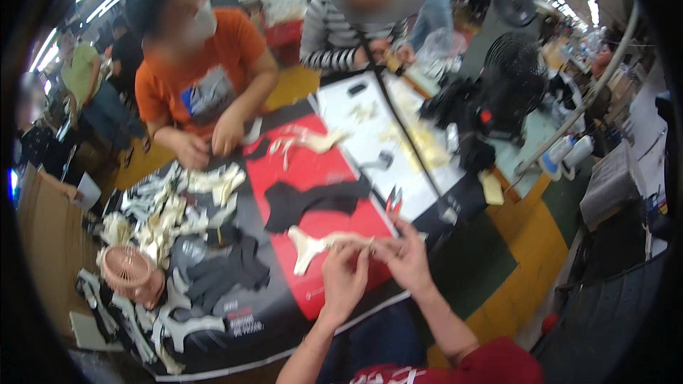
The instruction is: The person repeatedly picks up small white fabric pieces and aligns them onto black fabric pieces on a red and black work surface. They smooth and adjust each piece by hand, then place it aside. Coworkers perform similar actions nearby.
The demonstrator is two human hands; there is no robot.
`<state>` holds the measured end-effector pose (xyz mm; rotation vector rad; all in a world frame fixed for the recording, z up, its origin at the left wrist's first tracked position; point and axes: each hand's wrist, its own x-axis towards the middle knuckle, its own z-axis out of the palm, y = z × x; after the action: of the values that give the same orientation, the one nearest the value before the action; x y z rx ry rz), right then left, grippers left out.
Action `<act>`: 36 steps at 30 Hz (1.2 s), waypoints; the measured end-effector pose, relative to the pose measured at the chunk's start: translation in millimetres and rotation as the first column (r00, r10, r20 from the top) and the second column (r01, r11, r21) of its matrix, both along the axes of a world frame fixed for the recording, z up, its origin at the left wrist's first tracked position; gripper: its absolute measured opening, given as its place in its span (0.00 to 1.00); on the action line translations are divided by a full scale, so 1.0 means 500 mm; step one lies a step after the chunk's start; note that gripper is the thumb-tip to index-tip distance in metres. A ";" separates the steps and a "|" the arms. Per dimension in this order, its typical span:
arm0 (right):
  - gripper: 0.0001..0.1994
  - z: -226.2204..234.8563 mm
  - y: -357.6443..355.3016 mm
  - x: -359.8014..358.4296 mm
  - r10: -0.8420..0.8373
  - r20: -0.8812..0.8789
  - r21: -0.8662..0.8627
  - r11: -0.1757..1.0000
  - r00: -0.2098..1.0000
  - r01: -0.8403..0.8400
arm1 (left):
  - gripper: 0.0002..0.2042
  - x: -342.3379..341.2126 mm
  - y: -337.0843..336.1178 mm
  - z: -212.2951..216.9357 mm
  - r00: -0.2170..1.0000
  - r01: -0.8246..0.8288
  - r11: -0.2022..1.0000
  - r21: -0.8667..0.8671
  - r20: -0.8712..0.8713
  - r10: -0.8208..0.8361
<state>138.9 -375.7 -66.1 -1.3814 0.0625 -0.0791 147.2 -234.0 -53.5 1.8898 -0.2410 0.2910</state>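
A cream fabric piece (304, 247) with a forked wide end lies over the red part of the table, and its narrow strip runs into my hands. My left hand (345, 276) pinches the strip, fingers closed. Close beside it, my right hand (407, 257) is closed on the strip's other end. Thread snips with red handles (395, 205) stick up from the right hand's fingers, blades pointing away; how they are gripped is partly hidden. Just beyond lies a black fabric piece (316, 203), with another cream piece (316, 141) farther off.
Cream and white fabric pieces (153, 217) are heaped at the left, near a small pink fan (131, 270) and dark cloth (231, 270). Across the table, a person in orange (206, 71) and one in stripes (356, 35) work. A dark pole (398, 103) crosses the white board (341, 103).
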 end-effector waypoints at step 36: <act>0.22 -0.073 -0.267 0.245 -0.227 0.576 -0.802 0.029 0.785 0.597 | 0.13 -0.161 0.385 0.017 0.933 -0.297 0.475 -0.828 -0.357 -0.040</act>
<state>261.6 -509.1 -102.6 -2.6700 0.2079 -1.0531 66.8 -41.6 -45.0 0.8662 0.2742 0.1376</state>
